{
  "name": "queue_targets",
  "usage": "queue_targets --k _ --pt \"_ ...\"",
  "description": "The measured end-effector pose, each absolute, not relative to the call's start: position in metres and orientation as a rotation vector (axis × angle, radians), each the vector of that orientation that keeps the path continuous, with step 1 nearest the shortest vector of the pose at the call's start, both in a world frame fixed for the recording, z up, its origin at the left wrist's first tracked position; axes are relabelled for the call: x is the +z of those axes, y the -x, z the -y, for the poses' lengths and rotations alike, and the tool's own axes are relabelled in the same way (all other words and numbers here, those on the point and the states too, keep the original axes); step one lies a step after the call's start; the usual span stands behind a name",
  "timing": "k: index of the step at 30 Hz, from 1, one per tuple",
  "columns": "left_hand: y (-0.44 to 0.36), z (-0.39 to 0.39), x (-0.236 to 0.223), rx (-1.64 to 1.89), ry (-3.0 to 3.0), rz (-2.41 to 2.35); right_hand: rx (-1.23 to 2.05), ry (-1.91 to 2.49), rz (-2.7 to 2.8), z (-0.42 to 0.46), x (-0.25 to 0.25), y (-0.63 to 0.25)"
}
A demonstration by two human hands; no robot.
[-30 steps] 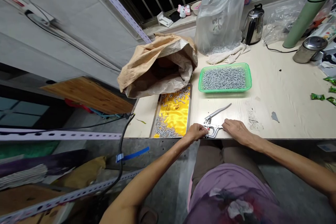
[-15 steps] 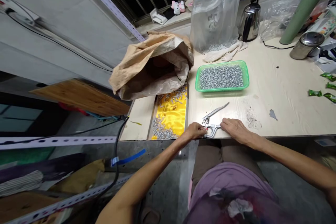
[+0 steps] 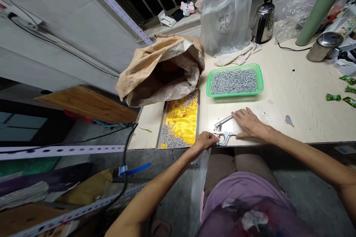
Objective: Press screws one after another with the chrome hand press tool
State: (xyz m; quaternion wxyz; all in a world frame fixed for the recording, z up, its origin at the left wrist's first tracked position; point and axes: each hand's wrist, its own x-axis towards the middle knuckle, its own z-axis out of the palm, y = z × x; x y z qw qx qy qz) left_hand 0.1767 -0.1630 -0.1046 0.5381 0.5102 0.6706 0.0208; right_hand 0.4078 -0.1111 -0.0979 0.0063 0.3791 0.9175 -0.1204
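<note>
In the head view, the pliers-like tool (image 3: 227,134) lies at the front edge of the table (image 3: 278,92), just below the centre of the frame, its two handles standing apart with a small spring (image 3: 220,127) between them. The left hand (image 3: 207,140) has its fingertips pinched together at the tool's left end, beside a spot of red; whether a small piece sits between them is hidden. The right hand (image 3: 248,123) is spread wide at the tool's right end, fingers at the tip of the upper handle and thumb by the lower one, spanning both. With the handles apart, the tool looks set up but not squeezed at this moment. Small metal pieces (image 3: 233,81) fill much of the green basket (image 3: 259,77) above the hands, while more metal pieces (image 3: 172,137) lie loosely on a yellow sheet (image 3: 187,127) left of centre, partly overhung by a brown sack (image 3: 144,70). Both lots are plentiful, but which is finished and which is left cannot be told. As for writing, the yellow sheet carries dark print and an emblem, too small to read surely; a mark on the clear plastic bag (image 3: 219,3) at upper centre and the print on green wrappers (image 3: 333,97) at the right edge are likewise illegible.
</note>
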Motion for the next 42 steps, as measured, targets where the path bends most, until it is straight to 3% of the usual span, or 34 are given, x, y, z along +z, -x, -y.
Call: queue_targets --k 21,27,32,42 --pt "-0.182 0.171 -0.103 0.148 -1.079 -1.66 -0.383 -1.232 -2.879 0.12 -0.089 -0.408" --pt "-0.182 0.185 -0.1 0.235 -1.686 -1.808 -0.41 -1.248 -2.836 0.131 -0.089 -0.401" --pt "-0.2 0.17 -0.11 0.353 -2.393 -1.494 -0.39 -1.316 -2.752 0.139 -0.09 -0.398" --pt "-0.217 0.137 -0.104 -0.148 -2.613 -1.2 -0.376 -1.454 -2.571 0.147 -0.072 -0.394"
